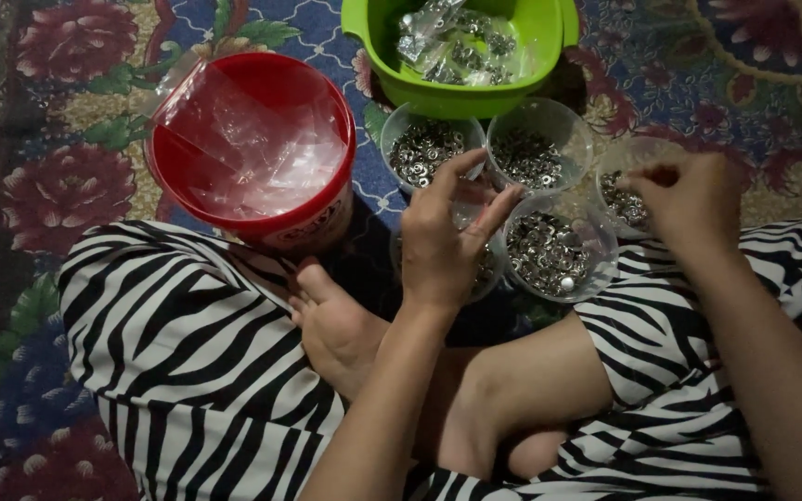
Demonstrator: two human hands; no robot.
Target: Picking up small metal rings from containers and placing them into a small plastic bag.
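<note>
**Hands Work Over Cups of Small Metal Parts on a Flowered Carpet**

A person sits cross-legged in zebra-striped trousers (187,343) on a blue carpet with red flowers (67,186). The landmark is the round red plastic bucket (262,223), filled with clear plastic bags (252,139). Just right of the bucket stand clear round plastic cups of small silver metal parts (549,252), clustered close together. Behind the cups, farther from the person than the bucket, sits a bright green plastic bowl (457,97) holding filled clear packets (452,42). The left hand (447,237) hovers right of the bucket, fingers spread and loosely curved, holding nothing that shows; it covers much of one cup (486,269). The right hand (689,199), farthest from the bucket, has its fingertips pinched together over the outermost cup (626,190); whether they grip a part cannot be told. A bare foot (336,325) rests below the bucket.
</note>
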